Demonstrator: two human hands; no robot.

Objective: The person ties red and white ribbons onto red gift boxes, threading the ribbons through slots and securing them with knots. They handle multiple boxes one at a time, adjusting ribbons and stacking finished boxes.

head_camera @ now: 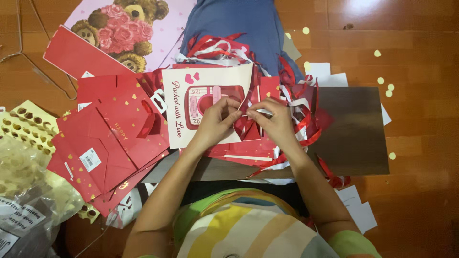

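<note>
My left hand (217, 122) and my right hand (273, 122) meet over a cream card (191, 129) printed with a red camera drawing and small hearts. Both hands pinch a thin red ribbon (245, 125) at the card's right edge, fingertips almost touching. A small white strip (264, 112) sticks out of my right fingers. The card lies on a pile of red paper bags and tangled red and white ribbons (301, 112) on a dark brown board (358, 134).
Flat red gift bags with gold hearts (103, 148) are stacked at the left. A pink bag with a teddy bear picture (122, 28) lies at the back left, blue cloth (234, 21) behind. A clear plastic packet (26, 196) and punched yellow sheets (28, 124) sit at far left.
</note>
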